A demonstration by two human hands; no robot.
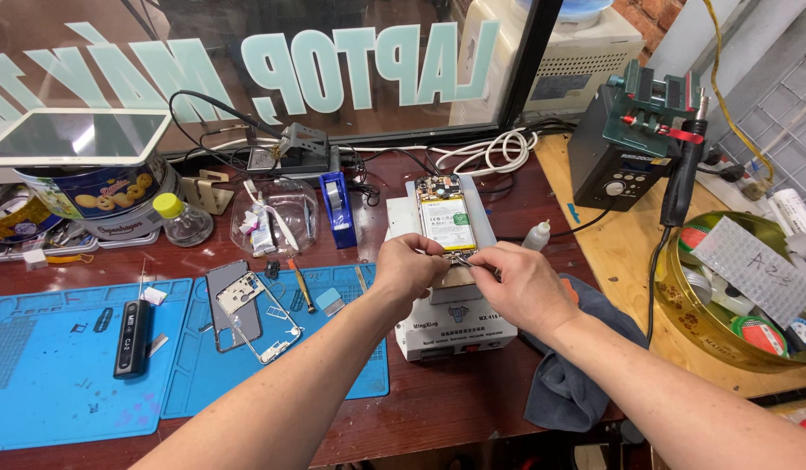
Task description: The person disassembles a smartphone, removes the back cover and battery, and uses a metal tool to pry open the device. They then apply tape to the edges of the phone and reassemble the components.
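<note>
- One opened phone (444, 213), back cover off and a yellow-labelled battery showing, lies on the metal plate of one white heating station (455, 326), in the middle of the table (438, 409).
- Two hands work at the phone's lower edge. The left hand (409, 265) has its fingers pinched together on a small part there; the right hand (522, 280) meets it from the other side, fingertips also closed on that edge. What exactly each pinches is too small to tell.
- Two blue work mats (63, 383) lie side by side to the left. On them: one black handheld tool (133, 338), one dark phone panel (229, 300) and one pale phone frame (259, 318).
- One grey cloth (577, 374) sits under the right forearm.
- One small white squeeze bottle (537, 235) stands just right of the station; one clear bottle with a yellow cap (181, 219) stands farther left.
- One blue tape dispenser (337, 209), one black hot-air station (616, 161) and one round gold tin (742, 296) of tape rolls.
- The table is dark red-brown wood, with a lighter wooden top at the right, set against a shop window with lettering.
</note>
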